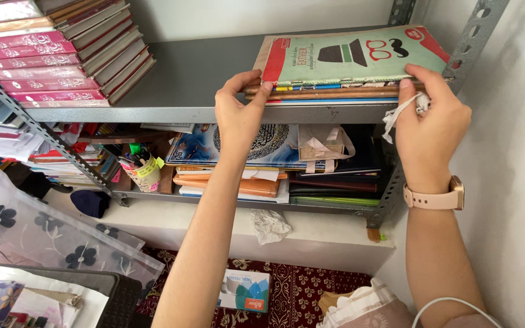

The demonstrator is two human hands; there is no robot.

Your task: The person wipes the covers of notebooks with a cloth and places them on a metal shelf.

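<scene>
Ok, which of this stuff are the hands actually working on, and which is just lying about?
In hand:
left hand and right hand on the book stack
green book on top
white cloth in the right hand

Lying about:
pink books
paper cup
tissue box

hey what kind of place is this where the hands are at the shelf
Probably a storage corner of a home. A grey metal shelf rack holds stacked books gripped by the left hand and right hand, a patterned red carpet covers the floor, with a tissue box on it.
</scene>
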